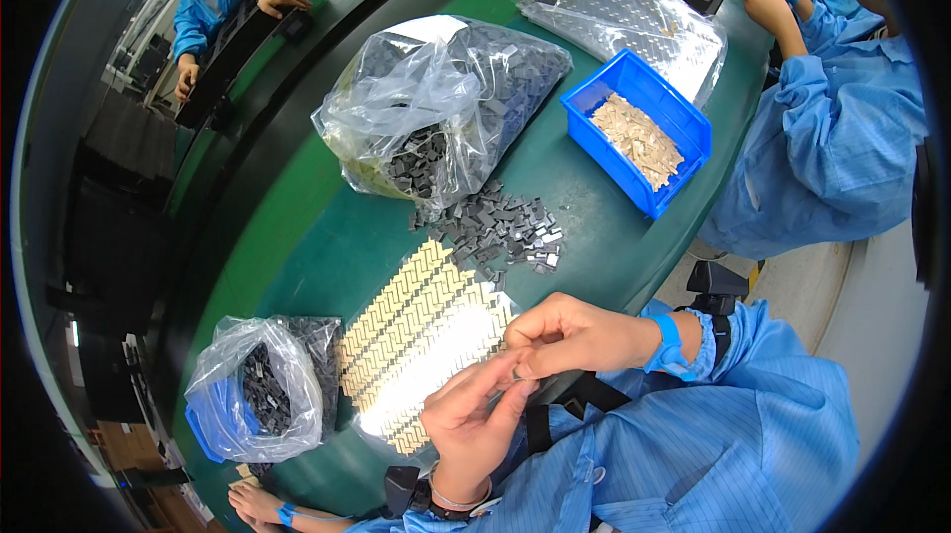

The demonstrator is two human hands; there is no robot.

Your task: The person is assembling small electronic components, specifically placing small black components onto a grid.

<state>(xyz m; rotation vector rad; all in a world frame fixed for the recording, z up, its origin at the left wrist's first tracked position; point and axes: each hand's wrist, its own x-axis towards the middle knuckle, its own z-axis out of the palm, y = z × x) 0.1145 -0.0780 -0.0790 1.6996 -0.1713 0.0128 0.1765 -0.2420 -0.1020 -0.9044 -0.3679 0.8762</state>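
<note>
Small dark part (517, 372) pinched right between the two hands, at about five o'clock in the head view, just over the near edge of the green table (327, 246). Left hand (474, 426) curled up from below, fingertips closed on that piece. Right hand (567, 337) reaching in from three o'clock, thumb and forefinger nipped on the same piece, blue wristband (670, 345) on the wrist. Too small and too covered by fingers to tell its exact shape.

Just beside the hands, toward nine o'clock: shiny tray (426, 345) packed with tan pieces in neat diagonal rows, filled as far as can be seen. Judged from that, plenty already laid out. At twelve o'clock from the tray, loose heap of dark parts (495, 228) spilled on the table, untouched and well apart from the fingers. Behind it, big clear bag (436, 107) bulging with more of the same, so a long way left to go by the look of it.

Blue bin (684, 122) of tan pieces at one o'clock. Smaller plastic bag (256, 389) of dark parts at eight o'clock. Co-worker's sleeve (832, 137) at two o'clock, another person at eleven o'clock, across the table.
</note>
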